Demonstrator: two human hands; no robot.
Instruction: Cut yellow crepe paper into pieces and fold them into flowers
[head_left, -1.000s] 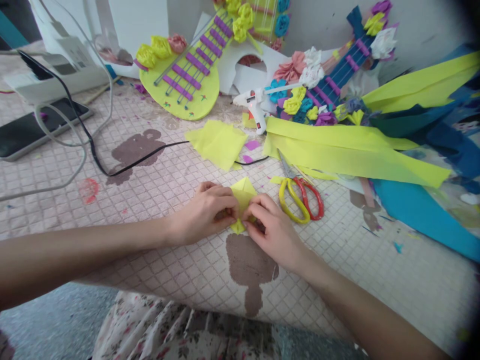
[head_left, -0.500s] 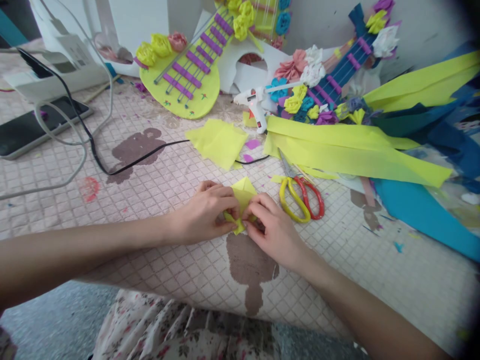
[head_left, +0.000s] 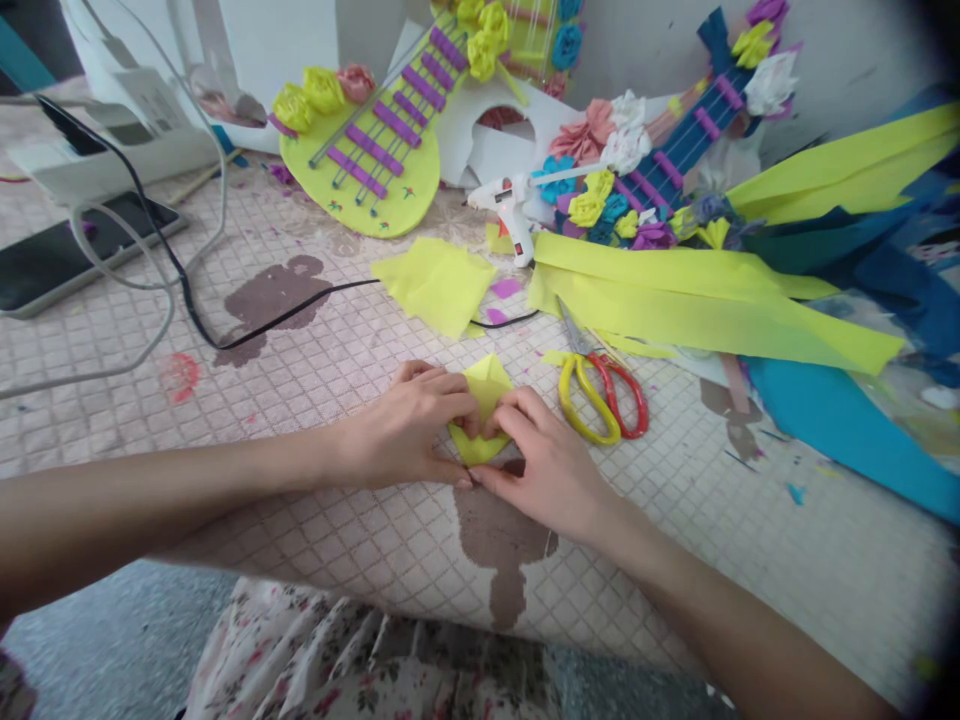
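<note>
A small yellow crepe paper piece [head_left: 489, 382] lies folded on the quilted cloth in front of me, its top corner pointing away. My left hand [head_left: 420, 425] grips its left side, fingertips curled on the paper and thumb at the near corner. From the other side, my right hand [head_left: 544, 455] holds it the same way, with the two thumb tips almost meeting at the bottom. Parts of the paper are hidden under my fingers. Just right of my right hand rest scissors [head_left: 589, 400] with one yellow and one red handle.
Yellow paper squares [head_left: 439, 285] lie beyond my hands, over a black cord [head_left: 300, 305]. A white glue gun [head_left: 514, 215] stands behind long yellow strips [head_left: 675, 295]. Decorated paper guitars, one yellow [head_left: 360, 190] and one blue [head_left: 690, 140], are at the back. A phone [head_left: 82, 250] lies left.
Both thumbs have moved down from the paper's middle to its near corner. The lower part of the paper, pinched up before, now looks flatter and wider. The other things stay put.
</note>
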